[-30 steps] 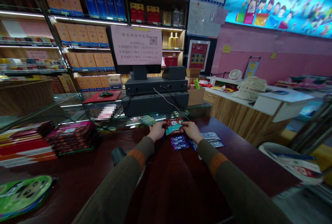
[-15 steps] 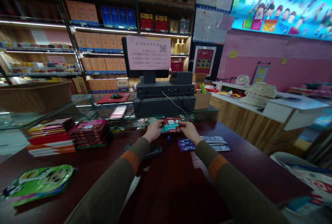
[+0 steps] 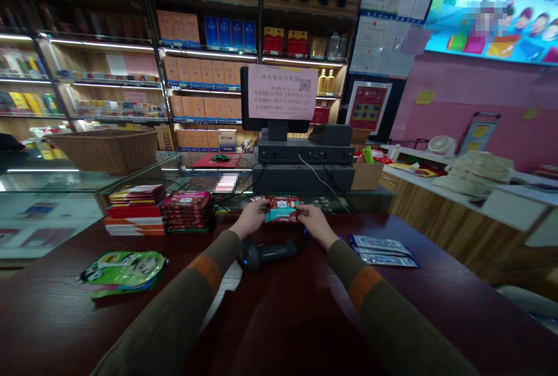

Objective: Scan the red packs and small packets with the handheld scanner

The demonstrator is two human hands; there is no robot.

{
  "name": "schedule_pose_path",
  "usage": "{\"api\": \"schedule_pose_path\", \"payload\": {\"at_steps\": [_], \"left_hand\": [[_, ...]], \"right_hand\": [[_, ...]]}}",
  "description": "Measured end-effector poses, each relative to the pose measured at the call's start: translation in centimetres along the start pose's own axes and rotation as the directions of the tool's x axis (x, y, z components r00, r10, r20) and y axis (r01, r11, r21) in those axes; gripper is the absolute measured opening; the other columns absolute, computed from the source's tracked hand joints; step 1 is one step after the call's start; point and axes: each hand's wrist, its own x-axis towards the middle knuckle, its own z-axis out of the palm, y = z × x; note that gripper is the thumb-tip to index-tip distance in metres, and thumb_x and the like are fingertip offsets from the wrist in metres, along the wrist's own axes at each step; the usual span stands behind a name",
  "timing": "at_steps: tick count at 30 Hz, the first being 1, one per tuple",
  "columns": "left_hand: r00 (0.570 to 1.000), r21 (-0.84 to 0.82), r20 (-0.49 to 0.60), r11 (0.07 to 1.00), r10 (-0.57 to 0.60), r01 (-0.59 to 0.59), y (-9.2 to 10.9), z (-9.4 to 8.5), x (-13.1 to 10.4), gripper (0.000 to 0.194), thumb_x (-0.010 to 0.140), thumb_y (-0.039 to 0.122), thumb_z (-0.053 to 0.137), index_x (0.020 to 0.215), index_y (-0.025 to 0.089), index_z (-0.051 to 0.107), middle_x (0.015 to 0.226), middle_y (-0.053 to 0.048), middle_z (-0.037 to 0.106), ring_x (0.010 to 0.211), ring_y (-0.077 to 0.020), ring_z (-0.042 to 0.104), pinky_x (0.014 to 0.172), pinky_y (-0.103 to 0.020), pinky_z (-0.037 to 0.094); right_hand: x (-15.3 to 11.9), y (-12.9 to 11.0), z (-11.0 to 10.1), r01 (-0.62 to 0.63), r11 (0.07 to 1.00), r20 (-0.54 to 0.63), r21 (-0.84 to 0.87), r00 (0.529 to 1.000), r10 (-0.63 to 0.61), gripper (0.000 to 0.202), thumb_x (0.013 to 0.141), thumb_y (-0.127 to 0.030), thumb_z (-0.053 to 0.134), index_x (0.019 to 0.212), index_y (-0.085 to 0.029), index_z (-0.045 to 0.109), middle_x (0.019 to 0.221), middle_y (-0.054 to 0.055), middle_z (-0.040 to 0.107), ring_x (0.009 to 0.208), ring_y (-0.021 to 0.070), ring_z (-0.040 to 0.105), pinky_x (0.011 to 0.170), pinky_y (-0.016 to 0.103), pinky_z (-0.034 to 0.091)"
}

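packet [image 3: 282,208] shifted leftward, now behind scanner [image 3: 271,253], its ends pinched in fingers of left hand [image 3: 249,218] and right hand [image 3: 318,226], so not yet released.

Woven basket [image 3: 104,152] on glass counter [image 3: 28,181], pink sign [image 3: 282,94] on monitor [image 3: 279,124], possibly a fan [image 3: 441,145]

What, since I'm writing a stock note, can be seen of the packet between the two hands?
The packet is roughly rectangular, dark reddish-brown with a teal band and a whitish patch; the lettering is blurred. It looks like glossy, flexible wrapping, no tear showing. Its printed side faces the camera. The left hand grips its left end, the right hand its right. It is near the far edge of the table, beyond the dark scanner; contact with the table cannot be told.
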Motion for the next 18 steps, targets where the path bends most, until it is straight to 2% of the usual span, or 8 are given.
{"api": "schedule_pose_path", "payload": {"at_steps": [5, 9, 12, 15, 18], "left_hand": [[1.0, -0.103, -0.001, 0.994, -0.021, 0.021, -2.0, -1.9, -1.3, 0.069, 0.066, -0.002, 0.056, 0.133, 0.011, 0.062, 0.108, -0.01, 0.077, 0.088, -0.0184, 0.073, 0.08, -0.026, 0.057], [0.999, -0.259, 0.015, 0.965, -0.049, 0.051, -3.5, -3.0, -2.3, 0.075, 0.063, 0.0, 0.061, 0.138, 0.006, 0.057, 0.099, -0.012, 0.078, 0.083, -0.0203, 0.074, 0.071, -0.027, 0.058], [0.996, -0.438, 0.039, 0.895, -0.075, 0.085, -4.6, -3.6, -3.3, 0.083, 0.059, 0.001, 0.067, 0.14, 0.007, 0.054, 0.096, -0.013, 0.078, 0.081, -0.0217, 0.075, 0.065, -0.026, 0.057], [0.996, -0.571, 0.066, 0.816, -0.067, 0.093, -5.7, -4.3, -4.4, 0.087, 0.058, 0.001, 0.065, 0.143, 0.01, 0.051, 0.104, -0.014, 0.077, 0.089, -0.0229, 0.075, 0.069, -0.027, 0.057], [0.998, -0.66, 0.056, 0.749, -0.026, 0.056, -6.6, -4.9, -5.6, 0.085, 0.059, 0.003, 0.064, 0.143, 0.01, 0.051, 0.112, -0.015, 0.075, 0.101, -0.0251, 0.073, 0.085, -0.034, 0.058]], "right_hand": [[-0.2, -1.7, 2.3, 0.031, 0.997, 0.049, 0.071, 0.998, -0.035, 0.051, 0.066, -0.007, 0.062, 0.113, -0.016, 0.076, 0.109, 0.01, 0.073, 0.09, 0.0236, 0.07, 0.091, 0.037, 0.055], [-0.6, -2.8, 4.0, 0.1, 0.994, 0.057, 0.05, 0.993, -0.102, 0.062, 0.059, 0.0, 0.057, 0.117, -0.016, 0.074, 0.114, 0.011, 0.068, 0.1, 0.0236, 0.068, 0.096, 0.036, 0.052], [-0.9, -3.5, 4.9, 0.14, 0.99, 0.05, 0.03, 0.989, -0.142, 0.07, 0.057, 0.002, 0.053, 0.121, -0.019, 0.073, 0.117, 0.01, 0.067, 0.107, 0.0231, 0.065, 0.1, 0.036, 0.05], [-1.3, -4.0, 5.8, 0.155, 0.988, 0.051, 0.026, 0.986, -0.156, 0.074, 0.056, 0.003, 0.049, 0.123, -0.019, 0.072, 0.116, 0.01, 0.067, 0.109, 0.0232, 0.065, 0.102, 0.036, 0.049], [-1.6, -4.4, 6.8, 0.15, 0.987, 0.045, 0.059, 0.987, -0.153, 0.075, 0.055, 0.003, 0.048, 0.123, -0.019, 0.071, 0.116, 0.009, 0.068, 0.11, 0.0231, 0.065, 0.104, 0.037, 0.048]]}}
